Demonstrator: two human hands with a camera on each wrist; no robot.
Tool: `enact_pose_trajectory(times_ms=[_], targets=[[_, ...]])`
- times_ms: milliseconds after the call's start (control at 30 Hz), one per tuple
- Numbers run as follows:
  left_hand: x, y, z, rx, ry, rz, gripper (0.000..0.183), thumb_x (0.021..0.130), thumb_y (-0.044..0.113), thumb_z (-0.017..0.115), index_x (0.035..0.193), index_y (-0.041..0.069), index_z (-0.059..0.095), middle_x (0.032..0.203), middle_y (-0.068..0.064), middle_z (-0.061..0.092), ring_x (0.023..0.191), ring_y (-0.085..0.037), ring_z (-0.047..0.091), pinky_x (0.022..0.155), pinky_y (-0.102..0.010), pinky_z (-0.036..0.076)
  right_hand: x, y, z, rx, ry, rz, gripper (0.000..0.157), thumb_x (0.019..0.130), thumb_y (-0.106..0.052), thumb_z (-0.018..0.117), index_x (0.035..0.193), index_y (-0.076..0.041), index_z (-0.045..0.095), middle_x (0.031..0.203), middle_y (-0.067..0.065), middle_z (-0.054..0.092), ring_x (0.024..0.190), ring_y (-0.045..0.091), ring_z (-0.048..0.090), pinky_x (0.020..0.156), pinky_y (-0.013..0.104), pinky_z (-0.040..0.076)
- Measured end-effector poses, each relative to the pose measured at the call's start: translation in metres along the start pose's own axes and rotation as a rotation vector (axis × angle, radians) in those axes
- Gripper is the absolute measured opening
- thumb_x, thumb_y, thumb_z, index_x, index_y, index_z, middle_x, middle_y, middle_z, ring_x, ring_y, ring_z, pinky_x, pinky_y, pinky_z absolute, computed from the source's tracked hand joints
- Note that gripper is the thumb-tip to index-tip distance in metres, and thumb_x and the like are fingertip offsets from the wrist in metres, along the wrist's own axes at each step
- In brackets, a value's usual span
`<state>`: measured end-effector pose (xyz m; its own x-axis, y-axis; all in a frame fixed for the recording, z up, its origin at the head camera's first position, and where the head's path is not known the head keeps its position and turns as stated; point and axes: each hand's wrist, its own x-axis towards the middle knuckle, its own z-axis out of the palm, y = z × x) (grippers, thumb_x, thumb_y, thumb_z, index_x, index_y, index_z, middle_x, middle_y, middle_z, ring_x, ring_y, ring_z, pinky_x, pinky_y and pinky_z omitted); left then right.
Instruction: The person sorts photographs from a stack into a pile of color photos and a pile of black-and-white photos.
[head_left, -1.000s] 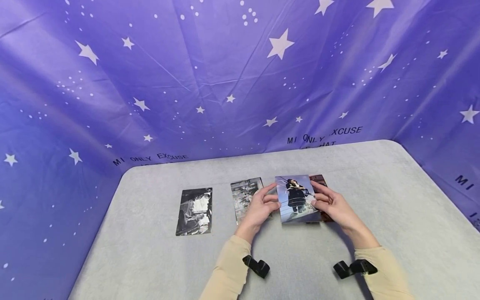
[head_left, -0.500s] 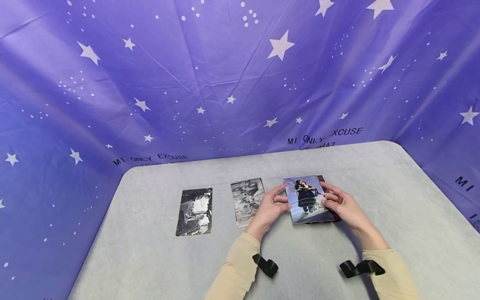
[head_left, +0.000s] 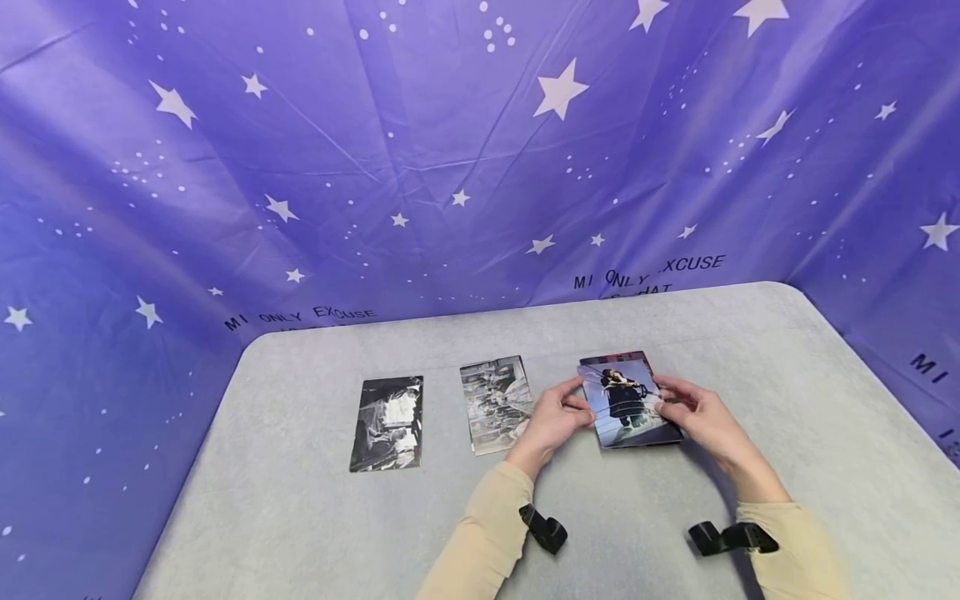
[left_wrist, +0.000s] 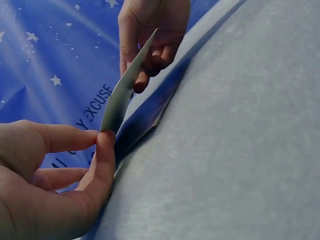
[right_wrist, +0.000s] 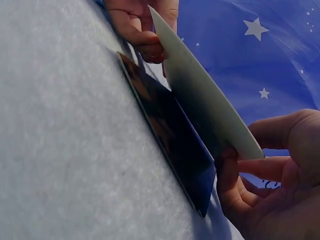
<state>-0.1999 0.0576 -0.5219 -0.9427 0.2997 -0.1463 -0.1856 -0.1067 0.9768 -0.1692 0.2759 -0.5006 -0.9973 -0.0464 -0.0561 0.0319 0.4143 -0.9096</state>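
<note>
Both hands hold one postcard-sized picture card (head_left: 622,402), showing a dark-coated figure against blue. My left hand (head_left: 553,419) pinches its left edge between thumb and fingers; my right hand (head_left: 705,417) grips the opposite edge. Below it lies a dark, reddish card (head_left: 626,358), mostly covered, with its far strip showing in the head view. From the right wrist, the held card's pale back (right_wrist: 200,95) stands tilted over the lower card (right_wrist: 167,125), with a gap between them. The left wrist view shows finger and thumb meeting at the card's edge (left_wrist: 112,112).
Left of the hands lie black-and-white cards (head_left: 497,404), slightly fanned, and farther left a darker black-and-white card (head_left: 387,425). All rest on a grey table (head_left: 315,533). A purple star-printed cloth (head_left: 450,125) hangs behind. Black brackets (head_left: 546,531) sit on both sleeves.
Both hands have moved right with the held card, bringing it over the reddish card. The far strip of that lower card now shows above it. The black-and-white cards have stayed put.
</note>
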Motion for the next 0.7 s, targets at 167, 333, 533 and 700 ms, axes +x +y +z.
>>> enact_pose_trajectory(times_ms=[167, 333, 533, 700], targets=[[0.0016, -0.0011, 0.001, -0.007, -0.016, -0.023, 0.062, 0.079, -0.02, 0.058, 0.138, -0.012, 0.041, 0.082, -0.013, 0.059, 0.06, -0.008, 0.058, 0.07, -0.028, 0.056, 0.001, 0.0024, 0.0006, -0.036, 0.014, 0.003, 0.05, 0.09, 0.001, 0.059, 0.134, 0.018, 0.041, 0.107, 0.019, 0.056, 0.079, 0.0, 0.052, 0.068, 0.016, 0.045], [0.0047, 0.0009, 0.0033, 0.026, -0.017, -0.047, 0.064, 0.079, -0.02, 0.059, 0.14, -0.009, 0.041, 0.078, -0.005, 0.056, 0.059, -0.008, 0.058, 0.067, -0.027, 0.057, 0.0037, 0.0034, -0.0004, -0.072, 0.035, -0.034, 0.048, 0.088, 0.002, 0.062, 0.13, 0.02, 0.045, 0.098, 0.015, 0.058, 0.073, 0.002, 0.05, 0.061, 0.017, 0.044], [0.0063, 0.0001, 0.0041, 0.112, -0.017, -0.048, 0.065, 0.08, -0.016, 0.061, 0.141, -0.006, 0.042, 0.071, -0.002, 0.057, 0.047, -0.007, 0.054, 0.051, -0.023, 0.053, 0.0062, 0.0054, 0.0006, -0.118, 0.058, -0.065, 0.045, 0.086, 0.004, 0.062, 0.126, 0.02, 0.048, 0.093, 0.016, 0.058, 0.068, 0.002, 0.048, 0.059, 0.018, 0.042], [0.0077, -0.0001, 0.0041, 0.135, -0.029, -0.027, 0.066, 0.079, -0.015, 0.061, 0.142, -0.006, 0.041, 0.072, -0.009, 0.063, 0.044, -0.007, 0.054, 0.047, -0.022, 0.052, 0.0066, 0.0041, 0.0012, -0.16, 0.056, -0.058, 0.046, 0.086, 0.002, 0.062, 0.127, 0.019, 0.048, 0.095, 0.017, 0.058, 0.067, 0.004, 0.045, 0.058, 0.021, 0.04]])
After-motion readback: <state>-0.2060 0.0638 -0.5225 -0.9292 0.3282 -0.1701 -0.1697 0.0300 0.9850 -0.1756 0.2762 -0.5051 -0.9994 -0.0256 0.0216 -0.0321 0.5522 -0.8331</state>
